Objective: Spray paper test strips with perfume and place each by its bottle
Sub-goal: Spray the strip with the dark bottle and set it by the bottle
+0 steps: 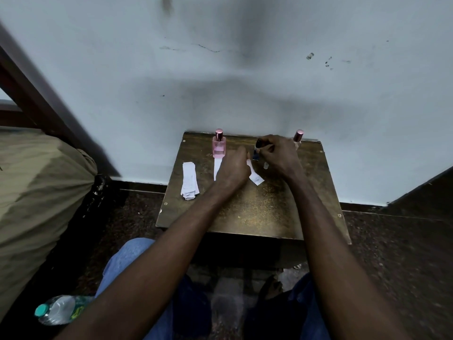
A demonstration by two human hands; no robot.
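At the back of the table (247, 214), close to the wall, the dark blue bottle (256, 154) is grasped by the right hand (278, 155), whose fingers are curled round its black top. A test strip (255, 176) is pinched at its far end by the left hand (232, 168) and slants down to the right, just beside the bottle's base. The pinch itself is largely hidden behind the knuckles.

The step in hand is judged to be the spraying of this strip. It would be done well if the nozzle were turned toward the strip's free end, with a clear gap kept between the two, and if a single short press were given so that the paper is dampened, not soaked. The spray should be directed away from the placed strip (217, 171) lying before the pink bottle (219, 147), and away from the stack of strips (189, 181) at the left, so that scents are not mixed. The third bottle (298, 138), behind the right hand, should not be knocked.
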